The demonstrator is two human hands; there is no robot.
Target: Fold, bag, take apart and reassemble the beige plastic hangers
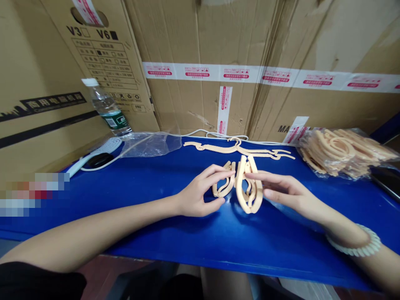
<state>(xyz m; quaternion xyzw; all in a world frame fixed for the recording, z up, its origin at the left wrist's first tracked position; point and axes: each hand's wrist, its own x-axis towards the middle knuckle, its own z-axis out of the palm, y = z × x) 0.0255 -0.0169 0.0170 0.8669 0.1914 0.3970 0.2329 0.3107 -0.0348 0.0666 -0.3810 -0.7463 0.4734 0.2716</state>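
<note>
Two beige plastic folding hangers stand folded up, side by side, on the blue table. My left hand (204, 191) is beside the left folded hanger (224, 187), fingertips against its upper part and thumb apart below. Nearer to me is the right folded hanger (250, 196), a pointed oval loop shape. My right hand (290, 191) has its index finger across this hanger and its thumb at the right edge. Some of its other fingers are hidden. Behind them an unfolded beige hanger (218, 148) lies flat, its hook toward the boxes.
Bagged beige hangers (340, 152) lie at right, near a dark phone-like object (387, 183). At left are a water bottle (109, 108), clear plastic wrap (153, 143), a light-coloured hairbrush (104, 146) and a black oval object (99, 160). Cardboard boxes (193, 108) wall the back; a white cable runs before them.
</note>
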